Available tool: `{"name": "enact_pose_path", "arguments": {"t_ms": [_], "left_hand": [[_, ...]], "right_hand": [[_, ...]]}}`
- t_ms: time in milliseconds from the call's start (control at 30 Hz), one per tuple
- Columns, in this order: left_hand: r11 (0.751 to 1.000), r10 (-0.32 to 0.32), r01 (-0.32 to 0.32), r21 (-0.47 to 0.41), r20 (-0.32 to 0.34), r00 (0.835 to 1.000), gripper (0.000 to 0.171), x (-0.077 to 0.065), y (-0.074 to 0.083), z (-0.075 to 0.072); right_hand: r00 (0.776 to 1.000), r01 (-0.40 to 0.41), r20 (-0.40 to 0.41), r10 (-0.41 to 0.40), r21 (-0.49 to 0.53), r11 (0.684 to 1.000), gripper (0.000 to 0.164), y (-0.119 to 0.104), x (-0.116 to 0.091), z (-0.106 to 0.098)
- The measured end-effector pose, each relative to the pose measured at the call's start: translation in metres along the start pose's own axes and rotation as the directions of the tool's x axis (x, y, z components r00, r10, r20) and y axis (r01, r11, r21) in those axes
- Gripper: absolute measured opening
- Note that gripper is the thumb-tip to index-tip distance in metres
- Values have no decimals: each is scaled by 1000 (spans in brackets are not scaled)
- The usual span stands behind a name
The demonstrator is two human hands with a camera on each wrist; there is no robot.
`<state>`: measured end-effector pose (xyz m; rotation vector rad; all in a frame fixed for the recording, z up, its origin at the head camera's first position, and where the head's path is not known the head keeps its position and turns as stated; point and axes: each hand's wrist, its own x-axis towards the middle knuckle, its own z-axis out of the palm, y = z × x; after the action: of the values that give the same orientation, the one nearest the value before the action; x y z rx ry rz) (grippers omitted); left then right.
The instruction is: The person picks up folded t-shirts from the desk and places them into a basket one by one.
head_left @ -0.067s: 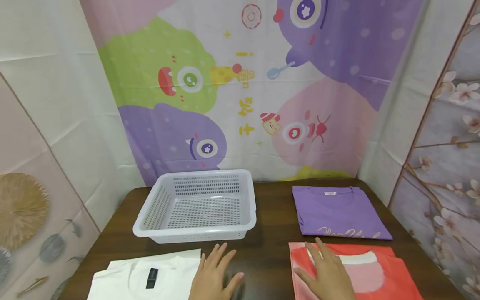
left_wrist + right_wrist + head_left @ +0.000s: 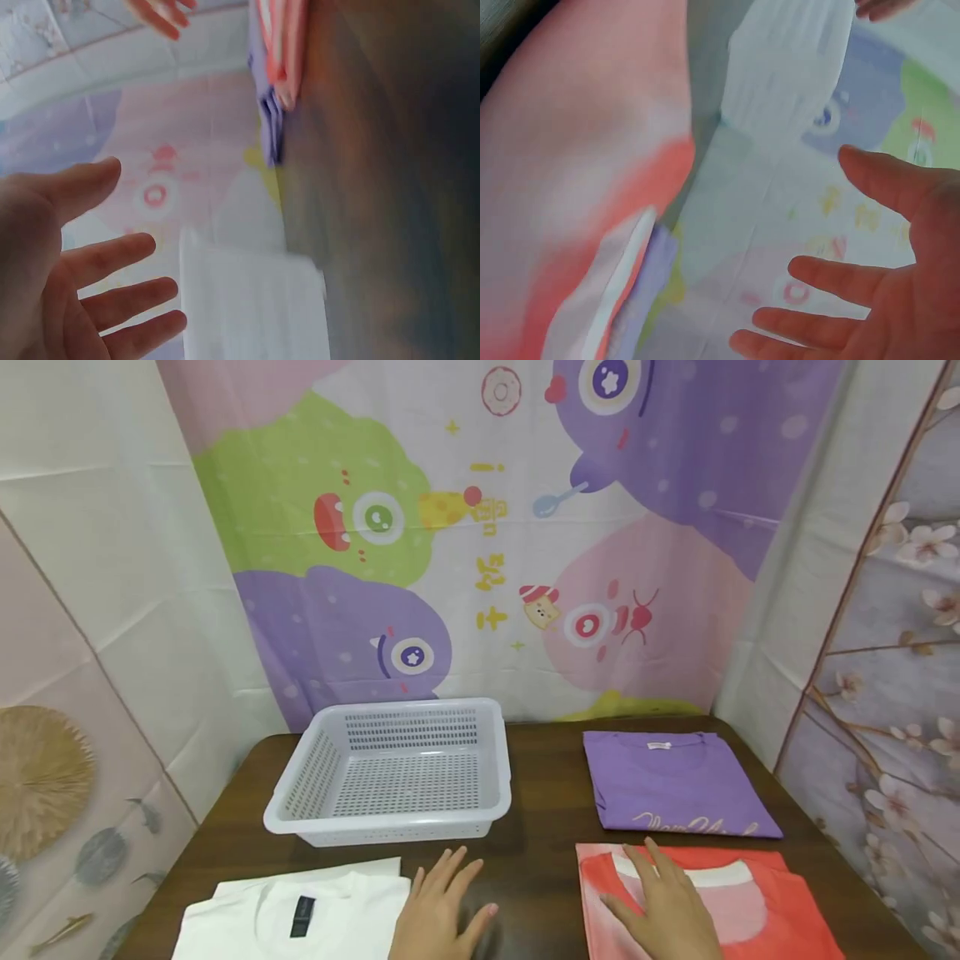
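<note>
My left hand (image 2: 438, 912), fingers spread and holding nothing, is over the table beside the right edge of a folded white T-shirt (image 2: 345, 917) with a black neck label. Over a folded red and pink T-shirt (image 2: 795, 906) hovers my right hand (image 2: 663, 906), its fingers apart and nothing in them. In the right wrist view the fingers (image 2: 840, 281) stand off from the cloth of that shirt. A folded purple T-shirt (image 2: 667, 785) lies behind the red one. At the back left stands a white plastic basket (image 2: 386, 827) with nothing in it.
All the clothes and the basket lie on a dark brown wooden table (image 2: 543, 793). A curtain (image 2: 487, 677) printed with cartoon monsters hangs behind its back edge. Pale patterned cloth panels (image 2: 885, 693) close off both sides.
Both hands have shifted slightly to the right, the left one off the white T-shirt's edge. The clothes and basket have stayed in place.
</note>
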<state>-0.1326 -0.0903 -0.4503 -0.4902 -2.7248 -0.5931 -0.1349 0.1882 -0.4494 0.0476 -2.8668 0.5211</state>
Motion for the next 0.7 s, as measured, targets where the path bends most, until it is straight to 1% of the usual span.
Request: {"name": "enact_pose_path", "arguments": {"t_ms": [33, 100, 167, 200, 267, 333, 433, 500, 533, 600, 633, 700], "left_hand": [[1000, 15, -15, -9, 6, 1000, 53, 2, 5, 2], [999, 25, -24, -25, 31, 999, 52, 5, 14, 4], [999, 28, -26, -38, 57, 998, 51, 8, 24, 7], [999, 27, -24, -45, 65, 998, 50, 10, 29, 9], [998, 24, -19, -62, 81, 996, 48, 12, 37, 13], [996, 24, -15, -90, 95, 995, 46, 14, 45, 17], [985, 2, 22, -173, 140, 990, 44, 15, 56, 23], [967, -14, 57, -247, 171, 985, 42, 16, 63, 28], [956, -11, 64, -287, 181, 983, 42, 16, 65, 31], [925, 0, 69, -375, 179, 984, 40, 16, 68, 38], [904, 7, 68, -421, 173, 985, 38, 16, 70, 43], [856, 10, 80, -510, 171, 985, 36, 17, 72, 52]], "right_hand": [[999, -31, 27, 31, 6, 999, 72, 5, 0, -3], [992, -92, 89, 91, 7, 996, 74, 16, 2, -7], [983, -135, 130, 133, 0, 991, 76, 27, 2, -12], [980, -148, 132, 146, 2, 989, 77, 34, 2, -13], [982, -157, 106, 155, 6, 988, 75, 46, 1, -16], [986, -156, 55, 155, 15, 988, 73, 59, -1, -18], [990, -134, -27, 135, 29, 991, 68, 77, -3, -20], [991, -130, -40, 131, 36, 991, 65, 88, -3, -22], [991, -126, -48, 128, 37, 991, 63, 94, -3, -24], [987, -160, 1, 160, 24, 987, 65, 104, -2, -29], [981, -188, 41, 187, 14, 982, 68, 109, -2, -32], [961, -246, 125, 245, -10, 969, 72, 118, -2, -38]]}}
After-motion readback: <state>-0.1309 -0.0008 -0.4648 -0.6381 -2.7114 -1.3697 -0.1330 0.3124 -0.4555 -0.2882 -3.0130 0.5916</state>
